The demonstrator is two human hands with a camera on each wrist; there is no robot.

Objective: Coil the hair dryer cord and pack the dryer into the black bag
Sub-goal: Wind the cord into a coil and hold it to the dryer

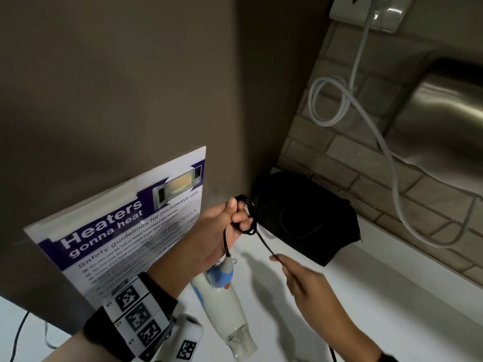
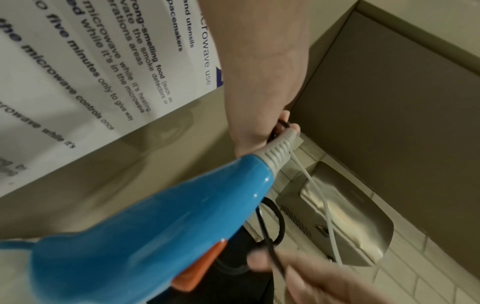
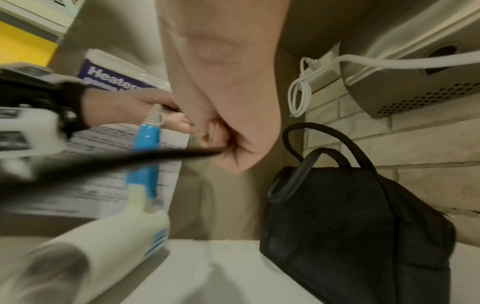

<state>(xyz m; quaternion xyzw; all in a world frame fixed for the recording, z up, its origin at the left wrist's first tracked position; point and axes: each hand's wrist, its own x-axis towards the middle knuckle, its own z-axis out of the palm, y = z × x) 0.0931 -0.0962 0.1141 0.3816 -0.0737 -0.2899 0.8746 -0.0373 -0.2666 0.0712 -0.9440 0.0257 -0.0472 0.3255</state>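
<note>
Left wall: I see a plain grey-brown wall [image 1: 117,74] with a laminated microwave safety poster [image 1: 125,226] on it.
Right wall: pale brick tiles [image 1: 339,158], a steel hand dryer [image 1: 439,116] and a white socket [image 1: 366,14] with a looped white cable [image 1: 329,100].
Counter: white top [image 1: 352,309], dimly lit.

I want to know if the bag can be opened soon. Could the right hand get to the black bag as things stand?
Probably yes, but not freely: the black bag stands just beyond the right hand with bare counter between them. The hand, though, is pinching the black cord and would need to let it go first.
</note>
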